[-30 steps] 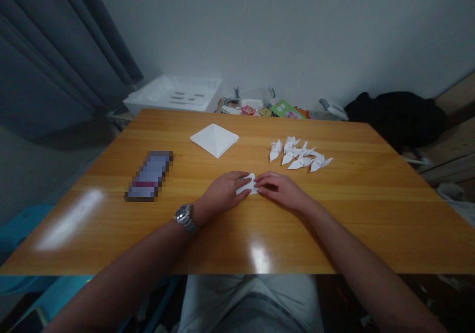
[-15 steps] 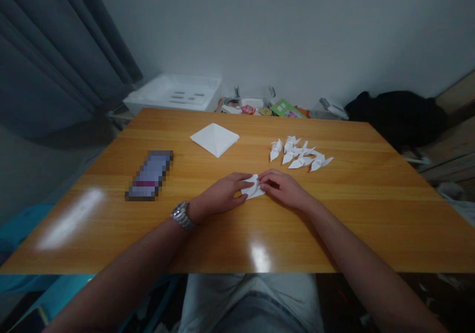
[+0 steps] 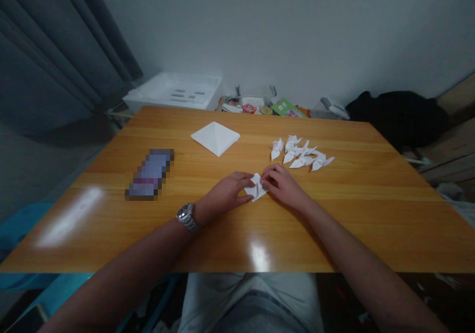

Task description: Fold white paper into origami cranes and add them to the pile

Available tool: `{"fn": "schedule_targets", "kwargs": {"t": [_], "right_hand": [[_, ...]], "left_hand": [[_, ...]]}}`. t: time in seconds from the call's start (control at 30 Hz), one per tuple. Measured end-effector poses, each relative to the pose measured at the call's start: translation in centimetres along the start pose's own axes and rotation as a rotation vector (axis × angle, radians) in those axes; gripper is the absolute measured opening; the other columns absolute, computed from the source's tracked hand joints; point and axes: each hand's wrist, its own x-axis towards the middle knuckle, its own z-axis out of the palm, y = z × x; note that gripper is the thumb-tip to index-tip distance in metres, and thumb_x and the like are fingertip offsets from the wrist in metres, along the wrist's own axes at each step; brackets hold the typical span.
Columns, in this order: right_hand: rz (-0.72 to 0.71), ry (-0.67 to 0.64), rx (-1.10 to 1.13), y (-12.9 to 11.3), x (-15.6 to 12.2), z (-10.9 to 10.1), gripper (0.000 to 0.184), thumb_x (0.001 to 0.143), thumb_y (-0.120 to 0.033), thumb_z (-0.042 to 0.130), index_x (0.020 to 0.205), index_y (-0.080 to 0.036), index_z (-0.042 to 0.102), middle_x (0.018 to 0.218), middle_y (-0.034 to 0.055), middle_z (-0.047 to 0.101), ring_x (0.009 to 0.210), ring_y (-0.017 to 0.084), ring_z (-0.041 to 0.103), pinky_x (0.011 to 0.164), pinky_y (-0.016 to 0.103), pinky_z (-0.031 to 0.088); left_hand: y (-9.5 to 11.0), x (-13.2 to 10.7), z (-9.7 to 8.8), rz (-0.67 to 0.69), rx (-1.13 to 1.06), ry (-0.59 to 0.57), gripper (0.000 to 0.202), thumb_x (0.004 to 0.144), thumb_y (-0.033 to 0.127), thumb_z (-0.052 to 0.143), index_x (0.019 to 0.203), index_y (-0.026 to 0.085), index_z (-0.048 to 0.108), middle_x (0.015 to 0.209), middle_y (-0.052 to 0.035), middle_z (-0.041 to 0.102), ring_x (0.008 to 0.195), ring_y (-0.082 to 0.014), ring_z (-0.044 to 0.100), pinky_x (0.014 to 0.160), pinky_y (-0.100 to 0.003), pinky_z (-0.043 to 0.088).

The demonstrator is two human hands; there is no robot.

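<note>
A small folded piece of white paper (image 3: 256,188) lies on the wooden table between my hands. My left hand (image 3: 229,192), with a metal watch (image 3: 187,217) at the wrist, grips its left side, thumb at the near edge and fingers at the far one. My right hand (image 3: 282,184) has its fingers bent and pinches the right edge of the same paper. Fingertips hide parts of the paper's edges. Several folded white paper cranes (image 3: 302,161) stand in a cluster beyond my right hand.
A stack of white square paper (image 3: 215,138) lies farther back, turned like a diamond. At the left is a blurred-out phone (image 3: 150,174). Behind the wooden table (image 3: 352,214) are a white tray (image 3: 178,88), a green packet (image 3: 287,108) and a black cloth (image 3: 397,115).
The folded paper has turned between my hands and shifted slightly right, showing more of its face. My left hand moved a little right with it; my right fingers changed their hold slightly.
</note>
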Motion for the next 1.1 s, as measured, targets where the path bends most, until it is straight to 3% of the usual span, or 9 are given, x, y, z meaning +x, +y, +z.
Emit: {"fn": "schedule_targets", "kwargs": {"t": [0.23, 0.37, 0.53, 1.1], "right_hand": [[0.045, 0.059, -0.035, -0.3, 0.2, 0.4, 0.007, 0.093, -0.023, 0.065, 0.086, -0.021, 0.064, 0.098, 0.0074, 0.058, 0.097, 0.025, 0.056, 0.090, 0.041, 0.047], [0.041, 0.082, -0.038, 0.0, 0.3, 0.7, 0.006, 0.092, -0.022, 0.066, 0.086, -0.020, 0.064, 0.097, 0.0071, 0.058, 0.097, 0.024, 0.056, 0.089, 0.041, 0.047], [0.031, 0.093, -0.049, 0.4, 0.3, 1.0, 0.008, 0.092, -0.023, 0.066, 0.085, -0.021, 0.063, 0.096, 0.0068, 0.058, 0.095, 0.024, 0.057, 0.088, 0.041, 0.047], [0.029, 0.132, -0.103, -0.1, 0.3, 1.5, 0.008, 0.093, -0.022, 0.062, 0.085, -0.022, 0.061, 0.095, 0.0075, 0.057, 0.094, 0.026, 0.056, 0.087, 0.044, 0.049]], "left_hand": [[0.3, 0.0, -0.4, 0.014, -0.009, 0.000, 0.038, 0.094, 0.033, 0.067, 0.129, 0.019, 0.063, 0.138, -0.0117, 0.063, 0.125, -0.0249, 0.060, 0.110, -0.040, 0.048], [0.3, -0.1, -1.7, 0.089, 0.014, -0.133, 0.038, 0.101, 0.025, 0.054, 0.138, 0.023, 0.061, 0.144, -0.0100, 0.060, 0.129, -0.0225, 0.060, 0.112, -0.037, 0.046], [0.6, -0.2, -2.7, 0.114, 0.093, -0.238, 0.038, 0.100, 0.024, 0.053, 0.136, 0.022, 0.065, 0.150, -0.0127, 0.054, 0.131, -0.0254, 0.059, 0.112, -0.038, 0.046], [1.2, -0.3, -2.2, 0.093, 0.183, -0.220, 0.041, 0.097, 0.017, 0.051, 0.136, 0.021, 0.065, 0.151, -0.0130, 0.054, 0.132, -0.0272, 0.059, 0.111, -0.041, 0.048]]}}
